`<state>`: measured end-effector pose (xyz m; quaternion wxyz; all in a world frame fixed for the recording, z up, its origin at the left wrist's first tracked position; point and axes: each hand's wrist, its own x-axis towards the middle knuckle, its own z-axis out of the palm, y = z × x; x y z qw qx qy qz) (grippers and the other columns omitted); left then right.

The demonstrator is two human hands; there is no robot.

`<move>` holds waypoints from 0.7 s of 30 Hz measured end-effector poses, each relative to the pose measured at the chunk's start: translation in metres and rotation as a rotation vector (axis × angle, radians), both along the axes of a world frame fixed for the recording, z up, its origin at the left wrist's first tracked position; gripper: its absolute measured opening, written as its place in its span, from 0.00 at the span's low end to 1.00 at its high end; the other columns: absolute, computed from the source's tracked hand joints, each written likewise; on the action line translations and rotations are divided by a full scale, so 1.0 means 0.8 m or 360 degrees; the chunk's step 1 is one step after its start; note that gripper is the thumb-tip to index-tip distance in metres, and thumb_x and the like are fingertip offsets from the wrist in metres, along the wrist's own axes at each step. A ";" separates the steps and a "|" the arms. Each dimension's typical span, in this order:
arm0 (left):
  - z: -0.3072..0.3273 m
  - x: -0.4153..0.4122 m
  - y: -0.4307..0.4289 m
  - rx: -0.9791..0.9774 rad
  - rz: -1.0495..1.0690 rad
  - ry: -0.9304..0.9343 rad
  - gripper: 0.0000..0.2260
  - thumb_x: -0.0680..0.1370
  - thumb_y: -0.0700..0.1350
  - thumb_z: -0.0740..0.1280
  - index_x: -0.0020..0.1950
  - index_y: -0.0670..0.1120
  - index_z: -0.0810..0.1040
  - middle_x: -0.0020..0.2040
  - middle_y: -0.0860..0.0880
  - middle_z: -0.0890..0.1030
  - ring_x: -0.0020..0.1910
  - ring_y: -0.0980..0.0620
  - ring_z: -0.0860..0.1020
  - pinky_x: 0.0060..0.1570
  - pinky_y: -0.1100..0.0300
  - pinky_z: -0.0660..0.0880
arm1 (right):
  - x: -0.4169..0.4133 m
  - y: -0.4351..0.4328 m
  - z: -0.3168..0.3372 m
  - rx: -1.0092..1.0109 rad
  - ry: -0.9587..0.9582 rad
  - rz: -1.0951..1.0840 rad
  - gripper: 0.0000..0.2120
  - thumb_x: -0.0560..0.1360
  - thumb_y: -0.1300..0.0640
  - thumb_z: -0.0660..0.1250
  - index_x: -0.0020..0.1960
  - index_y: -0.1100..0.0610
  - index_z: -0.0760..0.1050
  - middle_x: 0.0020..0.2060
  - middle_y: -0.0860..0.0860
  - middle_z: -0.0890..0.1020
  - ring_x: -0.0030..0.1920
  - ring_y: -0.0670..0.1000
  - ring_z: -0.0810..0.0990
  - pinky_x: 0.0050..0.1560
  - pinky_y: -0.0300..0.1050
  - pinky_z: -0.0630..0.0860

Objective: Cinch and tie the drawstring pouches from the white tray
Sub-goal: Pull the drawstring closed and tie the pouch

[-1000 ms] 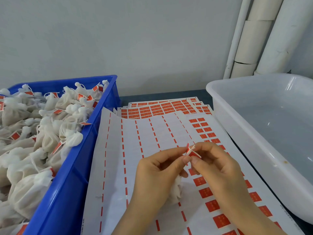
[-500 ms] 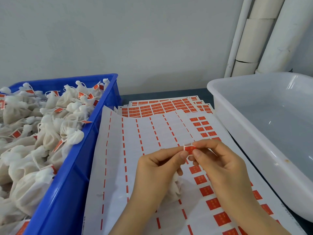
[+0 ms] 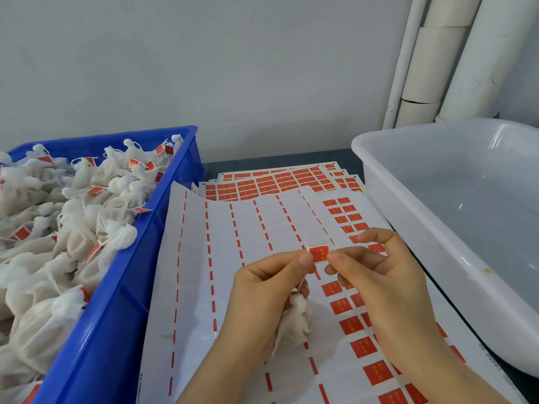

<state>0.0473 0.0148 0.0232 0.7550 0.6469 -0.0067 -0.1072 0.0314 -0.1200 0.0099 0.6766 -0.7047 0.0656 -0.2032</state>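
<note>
Fingers [image 3: 305,259] on red label [image 3: 319,253], pouch [image 3: 293,325] just below

No wording can be read here. The red sticker [image 3: 319,253] you hold up carries pale marks too blurred to make out, as do those left on the backing sheet [image 3: 262,223]. The small print [image 3: 481,349] along its right edge is illegible.

Bare sticker sheets [image 3: 248,223] give passage between the blue crate [image 3: 122,301] and white tray [image 3: 414,234] walls.
</note>
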 end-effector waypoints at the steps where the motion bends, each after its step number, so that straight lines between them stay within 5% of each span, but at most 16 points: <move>1: 0.000 0.000 0.000 0.0005 0.0001 0.0004 0.10 0.62 0.55 0.69 0.39 0.54 0.86 0.36 0.47 0.83 0.28 0.56 0.75 0.36 0.61 0.77 | 0.000 0.000 0.000 0.0000 0.0008 -0.0006 0.22 0.57 0.46 0.70 0.49 0.48 0.70 0.34 0.37 0.83 0.36 0.39 0.82 0.30 0.25 0.72; 21: 0.000 -0.001 -0.002 0.0075 0.0047 0.0018 0.07 0.67 0.52 0.68 0.38 0.54 0.86 0.36 0.47 0.83 0.28 0.56 0.75 0.36 0.62 0.78 | 0.001 0.000 -0.004 -0.0041 0.0026 -0.0031 0.20 0.57 0.45 0.69 0.45 0.51 0.69 0.33 0.37 0.82 0.35 0.40 0.82 0.28 0.24 0.70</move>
